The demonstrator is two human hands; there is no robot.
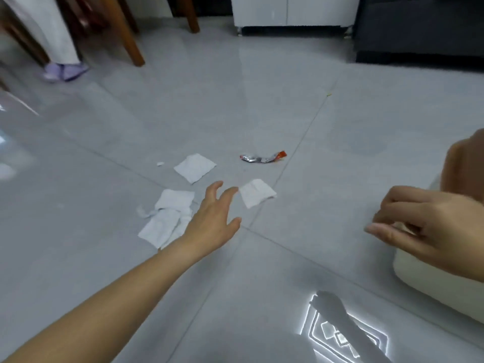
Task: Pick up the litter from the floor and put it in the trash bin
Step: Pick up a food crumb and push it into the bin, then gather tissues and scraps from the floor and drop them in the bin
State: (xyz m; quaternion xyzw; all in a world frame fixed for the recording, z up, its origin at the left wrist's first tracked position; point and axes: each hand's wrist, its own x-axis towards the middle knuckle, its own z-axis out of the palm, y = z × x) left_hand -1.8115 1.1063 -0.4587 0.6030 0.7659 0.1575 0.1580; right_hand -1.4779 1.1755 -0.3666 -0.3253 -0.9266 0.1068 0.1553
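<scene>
Litter lies on the grey tiled floor: a folded white tissue, a flat white tissue, a crumpled pile of tissues, a tiny white scrap and a silver-and-orange wrapper. My left hand reaches out low over the floor with fingers spread, its fingertips just left of the folded tissue, holding nothing. My right hand hovers over the white trash bin at the right edge with fingers curled. Something pale shows under those fingers; I cannot tell if it is held.
Wooden chair legs and a person's purple slippers are at the far left. A white cabinet and a dark sofa line the back. A bright ceiling-light reflection glares on the tile near me.
</scene>
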